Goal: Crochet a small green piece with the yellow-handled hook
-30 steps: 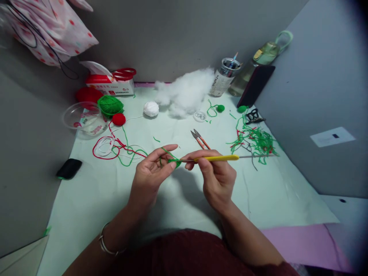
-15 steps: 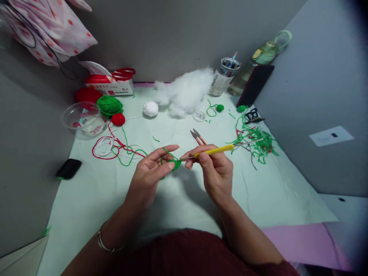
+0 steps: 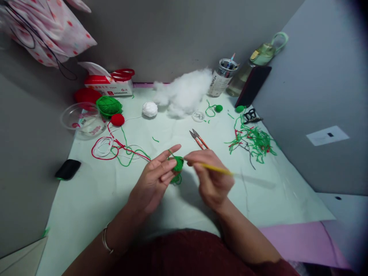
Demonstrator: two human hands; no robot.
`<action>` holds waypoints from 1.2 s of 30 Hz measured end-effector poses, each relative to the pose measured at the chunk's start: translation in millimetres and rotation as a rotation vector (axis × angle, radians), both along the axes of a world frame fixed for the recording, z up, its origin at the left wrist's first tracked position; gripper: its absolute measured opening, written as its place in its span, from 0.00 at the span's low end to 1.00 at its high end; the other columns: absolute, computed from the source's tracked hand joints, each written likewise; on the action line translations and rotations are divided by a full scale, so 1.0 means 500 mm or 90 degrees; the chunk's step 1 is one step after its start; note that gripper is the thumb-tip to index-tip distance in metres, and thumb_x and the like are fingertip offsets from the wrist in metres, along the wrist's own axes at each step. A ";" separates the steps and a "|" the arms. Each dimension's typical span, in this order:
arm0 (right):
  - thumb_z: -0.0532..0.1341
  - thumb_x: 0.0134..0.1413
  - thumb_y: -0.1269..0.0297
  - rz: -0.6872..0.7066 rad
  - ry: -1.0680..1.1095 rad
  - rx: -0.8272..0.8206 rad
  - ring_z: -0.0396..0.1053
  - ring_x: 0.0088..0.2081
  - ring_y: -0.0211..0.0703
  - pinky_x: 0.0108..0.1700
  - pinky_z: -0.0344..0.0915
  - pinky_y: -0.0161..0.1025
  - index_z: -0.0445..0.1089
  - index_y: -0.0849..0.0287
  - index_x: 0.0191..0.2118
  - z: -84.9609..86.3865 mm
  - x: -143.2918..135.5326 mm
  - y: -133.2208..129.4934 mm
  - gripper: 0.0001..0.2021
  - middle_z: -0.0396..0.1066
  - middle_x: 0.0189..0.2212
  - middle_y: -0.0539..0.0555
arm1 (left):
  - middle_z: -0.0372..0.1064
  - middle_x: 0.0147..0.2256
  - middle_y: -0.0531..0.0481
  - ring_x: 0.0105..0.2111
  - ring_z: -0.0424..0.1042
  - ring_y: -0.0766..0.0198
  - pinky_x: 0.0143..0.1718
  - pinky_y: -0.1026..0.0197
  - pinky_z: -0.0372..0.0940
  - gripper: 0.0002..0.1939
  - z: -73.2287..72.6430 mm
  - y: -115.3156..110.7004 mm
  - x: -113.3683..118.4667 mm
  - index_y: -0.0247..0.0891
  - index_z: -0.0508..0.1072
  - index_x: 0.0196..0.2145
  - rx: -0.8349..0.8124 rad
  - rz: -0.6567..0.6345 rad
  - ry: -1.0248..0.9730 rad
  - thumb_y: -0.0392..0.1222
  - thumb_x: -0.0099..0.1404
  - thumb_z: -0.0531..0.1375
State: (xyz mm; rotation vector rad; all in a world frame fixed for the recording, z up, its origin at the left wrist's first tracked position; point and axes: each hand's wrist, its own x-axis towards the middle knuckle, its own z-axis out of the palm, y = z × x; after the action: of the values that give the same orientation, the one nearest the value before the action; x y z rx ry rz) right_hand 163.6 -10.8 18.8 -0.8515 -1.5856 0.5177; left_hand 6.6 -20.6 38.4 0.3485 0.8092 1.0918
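Note:
Between the thumb and fingers of my left hand [image 3: 156,172] is a small green crochet piece [image 3: 178,164], its index finger raised with green yarn running over it. A loose loop of green yarn [image 3: 176,179] hangs just below the piece. My right hand [image 3: 214,174] grips a yellow-handled crochet hook [image 3: 217,168], blurred by motion. The hook's tip is at the right edge of the green piece; whether it sits inside a stitch I cannot tell. Beyond my right hand lie thread snips [image 3: 199,139] with orange handles, partly covered by the hand.
Tangled red, white and green yarn [image 3: 115,149] lies at left, near a green yarn ball [image 3: 109,106] and plastic tub [image 3: 83,117]. White stuffing [image 3: 184,94] sits at the back. Green yarn scraps [image 3: 255,142], a phone [image 3: 253,86] and a bottle [image 3: 263,55] are at right.
My right hand has tilted, so the hook's back end swings down toward me. My left hand has shifted slightly right and turned the green piece, showing more of it and the loop below.

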 end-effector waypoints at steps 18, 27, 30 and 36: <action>0.66 0.66 0.56 0.122 0.245 -0.291 0.76 0.30 0.40 0.34 0.76 0.41 0.81 0.55 0.38 0.015 0.004 0.021 0.10 0.81 0.33 0.53 | 0.73 0.33 0.52 0.33 0.68 0.67 0.40 0.64 0.63 0.20 -0.004 0.007 -0.018 0.43 0.86 0.48 0.111 0.023 0.131 0.40 0.57 0.75; 0.64 0.66 0.73 0.043 -0.027 -0.039 0.79 0.40 0.43 0.41 0.78 0.43 0.81 0.48 0.50 0.010 -0.011 0.001 0.14 0.82 0.41 0.53 | 0.74 0.34 0.54 0.36 0.72 0.67 0.44 0.66 0.67 0.24 -0.011 -0.003 0.003 0.43 0.82 0.53 0.102 0.067 0.124 0.38 0.58 0.75; 0.65 0.64 0.76 0.020 -0.075 0.012 0.79 0.44 0.45 0.44 0.78 0.45 0.81 0.48 0.52 0.003 -0.007 0.002 0.17 0.83 0.44 0.55 | 0.71 0.31 0.54 0.32 0.70 0.69 0.44 0.66 0.69 0.23 -0.009 0.002 0.003 0.39 0.82 0.52 0.021 0.028 0.027 0.38 0.58 0.74; 0.63 0.70 0.62 0.107 0.209 -0.231 0.74 0.31 0.39 0.34 0.74 0.39 0.83 0.50 0.43 0.009 0.003 0.019 0.09 0.81 0.35 0.52 | 0.63 0.24 0.59 0.22 0.55 0.74 0.36 0.68 0.67 0.16 -0.006 0.012 -0.007 0.41 0.86 0.44 0.035 0.053 0.019 0.35 0.57 0.74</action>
State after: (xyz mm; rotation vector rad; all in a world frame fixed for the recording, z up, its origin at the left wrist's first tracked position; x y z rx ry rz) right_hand 165.3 -1.2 23.3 -0.8514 -1.2843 1.0348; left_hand 3.0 -14.8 35.6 0.3804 0.8281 1.1907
